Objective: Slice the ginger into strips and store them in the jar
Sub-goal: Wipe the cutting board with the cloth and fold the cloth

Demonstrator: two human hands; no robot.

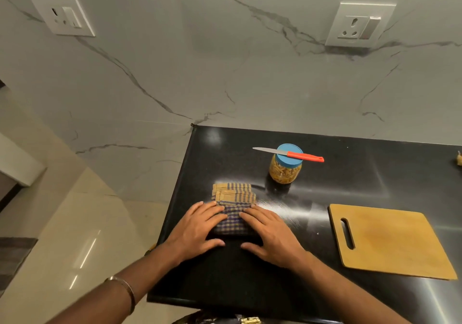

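Head view | left hand (195, 226), right hand (271, 233): fingers spread flat, pressing folded checked cloth (233, 208) | red-handled knife (291, 154) rests on blue-lidded clear jar (285, 165), far side

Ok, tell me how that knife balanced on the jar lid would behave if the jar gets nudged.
The knife lies loose across the blue lid, blade and red handle overhanging either side, so it would likely slide or pivot off. The jar looks filled with strips, so probably steadier than an empty one. Lift the knife off first.
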